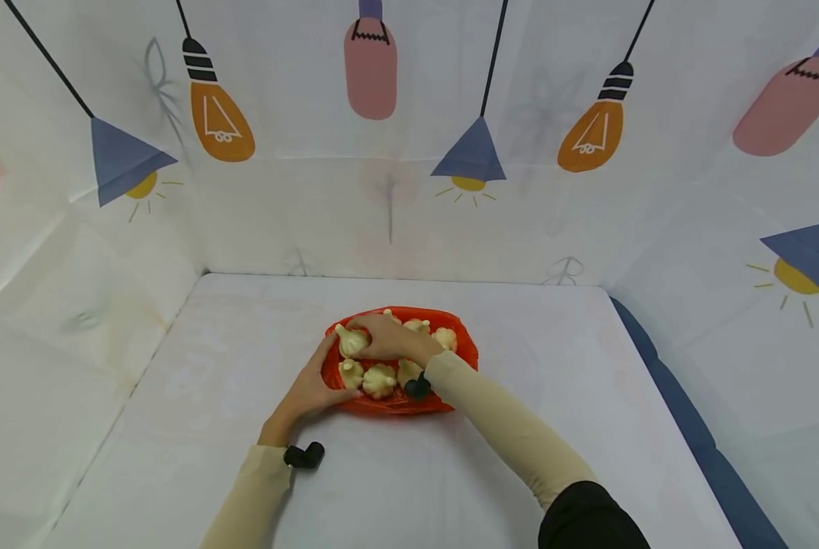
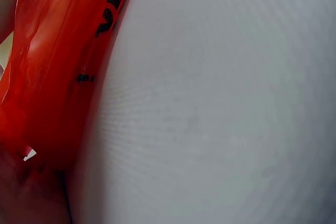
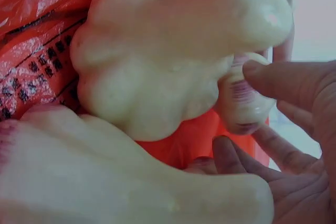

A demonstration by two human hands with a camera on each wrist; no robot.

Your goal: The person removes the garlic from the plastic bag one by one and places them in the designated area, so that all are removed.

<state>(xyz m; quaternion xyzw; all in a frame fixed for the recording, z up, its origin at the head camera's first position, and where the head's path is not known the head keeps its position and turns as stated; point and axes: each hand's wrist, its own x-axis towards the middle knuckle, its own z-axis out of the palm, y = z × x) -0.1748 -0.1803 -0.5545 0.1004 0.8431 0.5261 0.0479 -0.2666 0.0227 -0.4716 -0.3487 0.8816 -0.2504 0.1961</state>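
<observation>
An open red plastic bag lies on the white table with several pale garlic bulbs inside. My left hand holds the bag's left end, thumb along the near rim and fingers at the far side. Reaching across from the right, my right hand is over the bag and pinches a garlic bulb at its left end. The right wrist view shows the thumb and fingers around that purple-streaked bulb, behind two larger-looking bulbs. In the left wrist view, the bag's printed red side hides most of the left fingers.
The white table runs back to a white sheet printed with lamps and bulbs. A dark blue padded edge borders the table on the right. Each wrist carries a small black camera, such as the left one.
</observation>
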